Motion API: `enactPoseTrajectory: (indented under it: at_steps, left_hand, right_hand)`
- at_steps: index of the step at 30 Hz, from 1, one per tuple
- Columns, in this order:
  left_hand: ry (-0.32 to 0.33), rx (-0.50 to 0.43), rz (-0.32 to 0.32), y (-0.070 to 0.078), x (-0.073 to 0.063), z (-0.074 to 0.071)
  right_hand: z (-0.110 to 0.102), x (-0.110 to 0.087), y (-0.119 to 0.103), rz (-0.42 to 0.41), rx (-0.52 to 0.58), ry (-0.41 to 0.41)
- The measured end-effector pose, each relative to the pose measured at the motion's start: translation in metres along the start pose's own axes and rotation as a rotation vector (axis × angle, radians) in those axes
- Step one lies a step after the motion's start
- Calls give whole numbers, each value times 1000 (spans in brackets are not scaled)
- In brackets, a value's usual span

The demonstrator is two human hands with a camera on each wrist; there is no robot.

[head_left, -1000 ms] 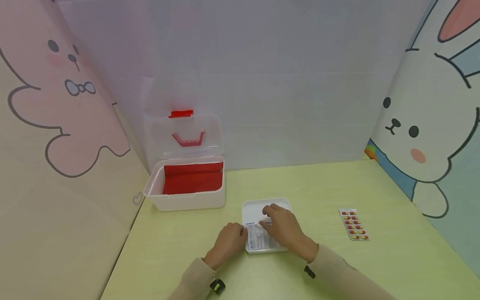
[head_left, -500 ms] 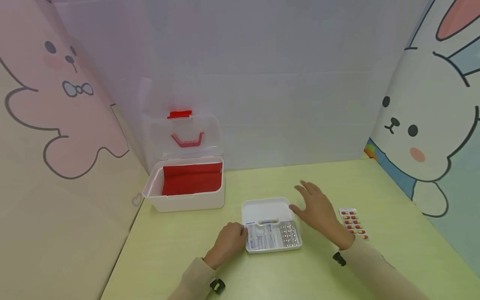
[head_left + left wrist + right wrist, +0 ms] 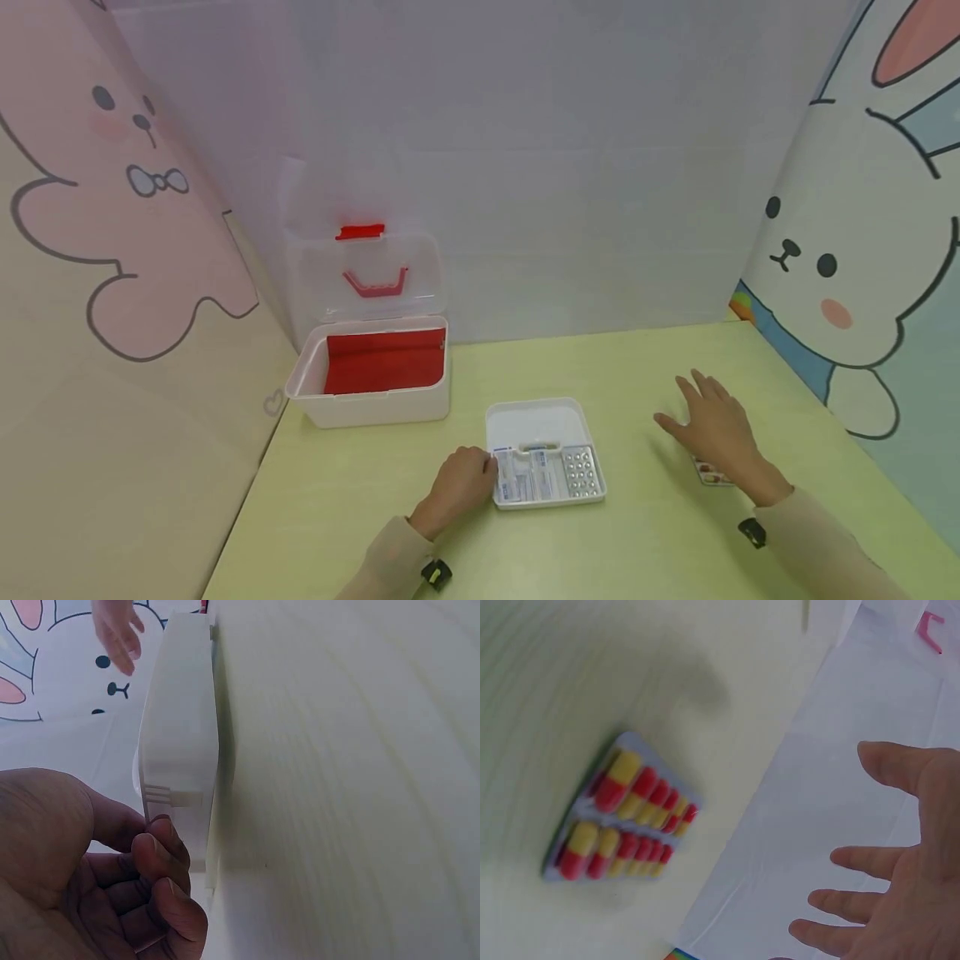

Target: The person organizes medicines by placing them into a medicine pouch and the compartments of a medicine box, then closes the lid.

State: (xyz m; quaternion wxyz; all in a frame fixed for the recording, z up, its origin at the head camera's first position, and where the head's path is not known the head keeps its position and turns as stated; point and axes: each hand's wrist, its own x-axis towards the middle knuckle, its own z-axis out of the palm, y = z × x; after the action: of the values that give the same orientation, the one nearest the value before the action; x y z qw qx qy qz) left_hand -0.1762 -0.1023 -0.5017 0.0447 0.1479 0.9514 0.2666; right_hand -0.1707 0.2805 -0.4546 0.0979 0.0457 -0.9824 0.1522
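A small white pill case lies open on the table, holding several white-and-blue packets and a silver blister pack. My left hand is at its left side; in the left wrist view, thumb and curled index finger pinch the case's edge. Over the table at the right, my right hand hovers with spread fingers and nothing in it. Partly hidden under that hand in the head view lies a blister pack of red-and-yellow capsules, flat on the table and apart from the fingers.
A white box with a red inside stands at the back left, its clear lid raised against the white backdrop. Cartoon-printed sheets flank the table on both sides.
My right hand has left the pill case and moved right to above the capsule blister pack, uncovering the silver blister pack. The left hand has stayed at the case's side.
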Motion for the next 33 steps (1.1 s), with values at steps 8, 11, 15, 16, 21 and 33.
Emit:
enactPoseTrajectory:
  at_steps: [8,11,15,16,21,33]
  left_hand:
    - [-3,-8,6,-1,0,2]
    - [-5,-12,1,-1,1,1]
    - [-9,-11,-8,0,1,0]
    - [-10,-11,-11,0,1,0]
    - [-13,-5,-16,2,0,-1]
    - [-3,26,-13,0,1,0]
  right_hand:
    - [7,-15,31,71,-13,-138]
    - [9,-17,39,93,-9,-162]
    - [10,-19,48,142,36,-203]
    - [10,-19,50,153,49,-212]
    - [12,-20,59,189,61,-247]
    - [18,-16,66,189,-7,-341]
